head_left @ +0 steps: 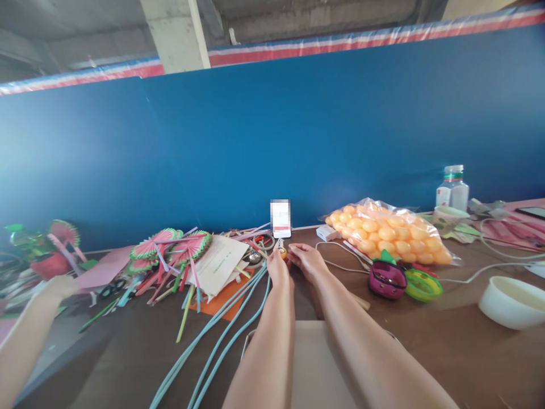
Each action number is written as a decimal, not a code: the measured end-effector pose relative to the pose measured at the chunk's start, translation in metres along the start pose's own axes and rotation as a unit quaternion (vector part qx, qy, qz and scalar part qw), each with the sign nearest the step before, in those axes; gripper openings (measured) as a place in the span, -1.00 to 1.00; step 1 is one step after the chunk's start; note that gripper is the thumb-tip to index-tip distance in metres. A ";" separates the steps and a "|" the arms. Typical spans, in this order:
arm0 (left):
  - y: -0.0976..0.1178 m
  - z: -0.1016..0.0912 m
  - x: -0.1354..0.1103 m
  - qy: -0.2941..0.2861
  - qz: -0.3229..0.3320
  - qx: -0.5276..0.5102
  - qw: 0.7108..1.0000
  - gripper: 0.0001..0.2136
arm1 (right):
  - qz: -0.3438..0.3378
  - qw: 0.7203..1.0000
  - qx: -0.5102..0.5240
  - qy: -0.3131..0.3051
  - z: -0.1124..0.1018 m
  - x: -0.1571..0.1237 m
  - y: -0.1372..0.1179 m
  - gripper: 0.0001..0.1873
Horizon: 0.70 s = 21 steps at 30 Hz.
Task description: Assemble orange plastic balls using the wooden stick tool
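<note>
Both hands are close together in front of the upright phone [281, 218]. My left hand [279, 270] is closed, its fingertips pinching a small round golden thing [283, 253], too small to name surely. Just to the right, my right hand [307, 260] has its fingers bent together at the golden thing's edge; whatever they pinch is hidden. Light blue cords [230, 315] run from beside my left hand down toward the lower left. A shiny silver ball-like piece [254, 258] lies left of my left hand.
Folded paper fans [155, 244], paper strips and printed sheets [219, 261] pile up on the left, where another person's arm [38, 318] reaches in. Rightward lie a bag of orange balls [387, 233], a purple pouch [387, 278], a green basket [423, 285] and a white bowl [513, 304].
</note>
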<state>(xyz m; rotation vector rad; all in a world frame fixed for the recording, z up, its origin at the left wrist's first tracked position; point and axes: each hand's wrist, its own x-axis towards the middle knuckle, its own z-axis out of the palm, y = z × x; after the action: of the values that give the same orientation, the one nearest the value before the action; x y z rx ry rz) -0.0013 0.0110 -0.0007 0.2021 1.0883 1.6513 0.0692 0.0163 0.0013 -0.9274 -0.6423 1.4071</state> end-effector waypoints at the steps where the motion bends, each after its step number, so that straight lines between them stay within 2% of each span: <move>1: 0.000 0.000 0.001 0.000 0.001 0.000 1.000 -0.87 | 0.002 1.000 -0.001 0.000 0.000 0.001 0.000 -0.88; 21: -0.001 0.000 0.001 0.001 -0.001 0.003 1.000 -0.86 | -0.004 1.000 0.007 -0.009 -0.006 0.008 0.007 -0.80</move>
<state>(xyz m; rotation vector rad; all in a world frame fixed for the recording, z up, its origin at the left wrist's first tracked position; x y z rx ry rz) -0.0012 0.0121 -0.0017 0.2027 1.0943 1.6467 0.0715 0.0229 -0.0086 -0.9015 -0.6486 1.4121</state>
